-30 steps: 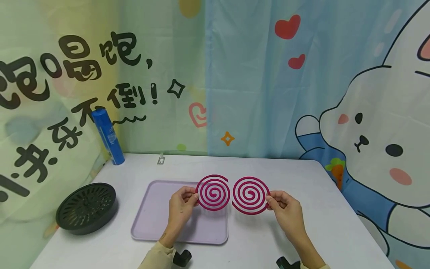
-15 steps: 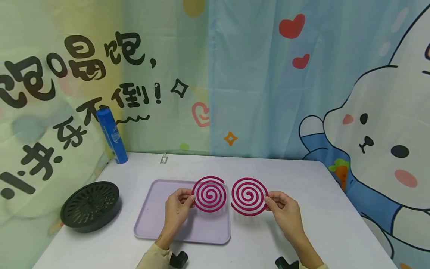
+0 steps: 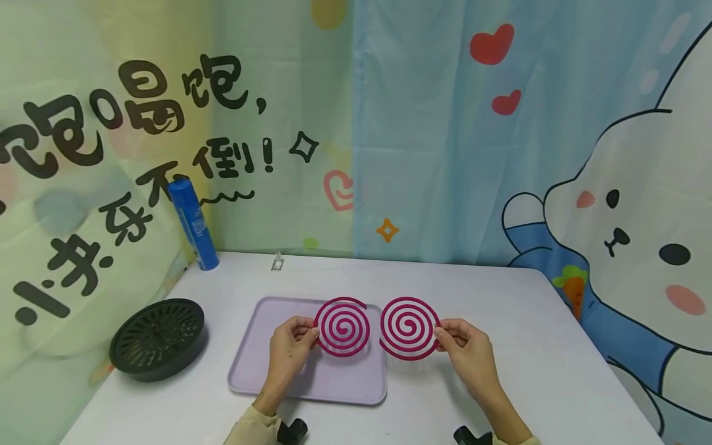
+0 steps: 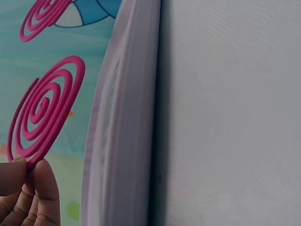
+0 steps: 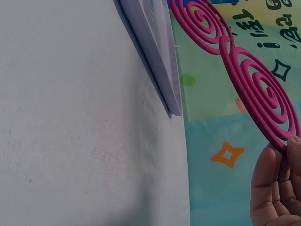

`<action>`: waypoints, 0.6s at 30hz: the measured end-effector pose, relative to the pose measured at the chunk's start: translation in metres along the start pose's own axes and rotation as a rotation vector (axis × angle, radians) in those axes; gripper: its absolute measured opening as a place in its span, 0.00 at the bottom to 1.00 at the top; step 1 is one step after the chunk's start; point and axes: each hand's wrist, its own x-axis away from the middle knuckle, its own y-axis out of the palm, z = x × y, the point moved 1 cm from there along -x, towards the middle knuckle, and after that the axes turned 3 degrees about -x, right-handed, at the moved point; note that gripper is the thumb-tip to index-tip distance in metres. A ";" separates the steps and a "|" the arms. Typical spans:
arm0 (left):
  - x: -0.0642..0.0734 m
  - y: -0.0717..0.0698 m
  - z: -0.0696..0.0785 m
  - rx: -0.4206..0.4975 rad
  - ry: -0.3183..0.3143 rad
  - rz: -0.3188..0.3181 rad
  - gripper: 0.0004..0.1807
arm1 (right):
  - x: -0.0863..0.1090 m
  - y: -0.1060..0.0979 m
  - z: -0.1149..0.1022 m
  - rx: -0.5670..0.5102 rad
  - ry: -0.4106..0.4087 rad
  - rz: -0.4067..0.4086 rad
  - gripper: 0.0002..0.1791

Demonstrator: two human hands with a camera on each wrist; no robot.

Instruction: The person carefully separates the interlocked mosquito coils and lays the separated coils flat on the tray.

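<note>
Two magenta mosquito coils are held up side by side, their spiral faces toward the head camera, a narrow gap between them. My left hand [image 3: 290, 352] pinches the left mosquito coil [image 3: 342, 327] by its outer edge, over the lilac tray [image 3: 256, 371]. In the left wrist view, thumb and fingers [image 4: 46, 188] grip the lower end of that coil. My right hand [image 3: 469, 355] pinches the right mosquito coil [image 3: 409, 329] at its right edge, just beyond the tray's right side. The right wrist view shows the thumb and fingers [image 5: 265, 183] on its rim.
A round black slotted holder [image 3: 158, 340] stands on the white table [image 3: 434, 395], left of the tray. At the back left corner is a blue canister [image 3: 193, 225], and a small metal piece [image 3: 277, 262] lies by the back edge. A printed curtain [image 3: 411, 123] hangs behind.
Both hands still hold the coils, which have come slightly lower and nearer the person. The whole scene shifts a little to the right as the head view turns left.
</note>
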 end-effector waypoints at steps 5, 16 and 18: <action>0.001 -0.002 -0.003 -0.022 -0.009 0.004 0.04 | 0.000 0.003 0.000 -0.026 0.003 -0.010 0.11; -0.002 -0.008 -0.010 -0.054 -0.046 0.023 0.04 | -0.001 0.010 0.003 -0.038 0.005 -0.026 0.10; -0.002 -0.009 -0.010 -0.065 -0.051 0.027 0.04 | -0.001 0.011 0.003 -0.035 0.007 -0.028 0.09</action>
